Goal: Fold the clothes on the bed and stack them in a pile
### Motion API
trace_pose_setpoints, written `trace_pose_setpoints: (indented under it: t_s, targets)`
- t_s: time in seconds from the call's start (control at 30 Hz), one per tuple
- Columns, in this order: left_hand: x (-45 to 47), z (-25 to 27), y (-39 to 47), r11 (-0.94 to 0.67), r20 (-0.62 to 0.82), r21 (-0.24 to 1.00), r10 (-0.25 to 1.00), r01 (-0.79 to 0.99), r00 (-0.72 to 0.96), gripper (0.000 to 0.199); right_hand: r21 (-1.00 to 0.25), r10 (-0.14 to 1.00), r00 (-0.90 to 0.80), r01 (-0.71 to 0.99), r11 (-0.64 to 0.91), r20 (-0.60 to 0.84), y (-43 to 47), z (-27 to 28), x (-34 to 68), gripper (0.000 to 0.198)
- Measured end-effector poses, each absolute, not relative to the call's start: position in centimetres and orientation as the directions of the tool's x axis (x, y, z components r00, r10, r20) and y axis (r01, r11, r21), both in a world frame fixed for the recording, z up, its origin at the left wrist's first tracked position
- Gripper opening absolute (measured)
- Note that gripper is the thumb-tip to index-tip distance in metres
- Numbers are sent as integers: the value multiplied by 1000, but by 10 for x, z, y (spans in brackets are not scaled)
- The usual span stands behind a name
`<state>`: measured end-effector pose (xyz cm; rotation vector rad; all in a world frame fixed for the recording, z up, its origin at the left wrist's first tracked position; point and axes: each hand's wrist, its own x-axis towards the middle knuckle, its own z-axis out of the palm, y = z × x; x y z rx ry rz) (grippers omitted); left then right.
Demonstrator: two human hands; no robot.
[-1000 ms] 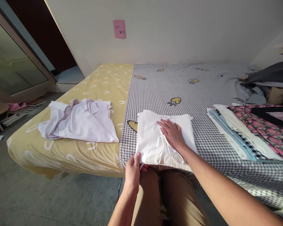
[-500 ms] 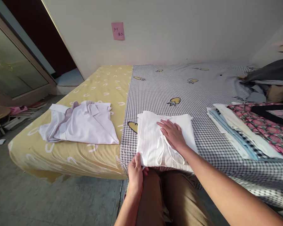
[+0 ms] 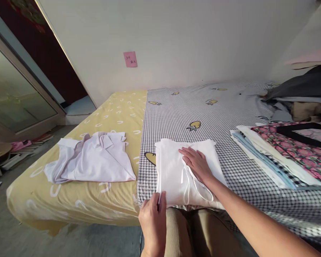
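Note:
A folded white garment (image 3: 171, 167) with thin drawstrings lies in front of me on the checked bedsheet. At its near left corner, my left hand (image 3: 153, 217) pinches the edge of the cloth between thumb and fingers. My right hand (image 3: 196, 162) rests flat on top of it, fingers stretched out, beside the white drawstrings (image 3: 187, 185). To the left, a loosely laid pale lilac-white shirt (image 3: 96, 159) with a collar sits on the yellow sheet.
A stack of folded clothes (image 3: 267, 157) lies at the right, a pink floral garment (image 3: 296, 142) on top. Behind it is a heap of dark clothes (image 3: 302, 85). A pink note (image 3: 130, 59) hangs on the wall. The yellow sheet (image 3: 77, 200) covers the bed's left part.
The view has tilted up slightly, so the bed sits lower. My left hand has turned over at the garment's near left corner; my right hand stays flat on top.

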<state>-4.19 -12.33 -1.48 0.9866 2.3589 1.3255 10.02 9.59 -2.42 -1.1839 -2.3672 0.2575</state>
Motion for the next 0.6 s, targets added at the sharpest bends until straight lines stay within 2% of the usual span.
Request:
trace_pose_setpoints:
  t_s: [0.13, 0.2, 0.27, 0.33, 0.43, 0.5, 0.6]
  targets:
    - [-48, -34, -125, 446, -145, 854, 696, 267, -703, 51, -375, 790, -523, 696, 613, 320, 97, -27, 100, 47]
    - [-51, -36, -126, 457, -149, 850, 684, 261, -714, 52, -367, 781, -529, 690, 623, 331, 98, -30, 99, 47]
    - [-53, -28, -126, 467, -37, 808, 649, 360, -760, 46, -367, 780, -528, 690, 624, 335, 98, -31, 98, 47]
    - [-53, -12, -122, 408, 202, 728, 641, 551, -741, 36, -373, 786, -526, 693, 617, 324, 97, -29, 97, 48]
    - [-47, 17, -103, 259, 558, 500, 633, 826, -536, 31, -382, 784, -538, 685, 621, 310, 94, -23, 97, 48]
    - [-38, 31, -81, 194, 637, 345, 670, 918, -381, 38, -383, 776, -547, 675, 630, 313, 93, -20, 98, 48]
    - [-29, 33, -41, 68, 577, 194, 799, 979, -170, 52, -382, 771, -550, 670, 636, 320, 92, -19, 98, 48]
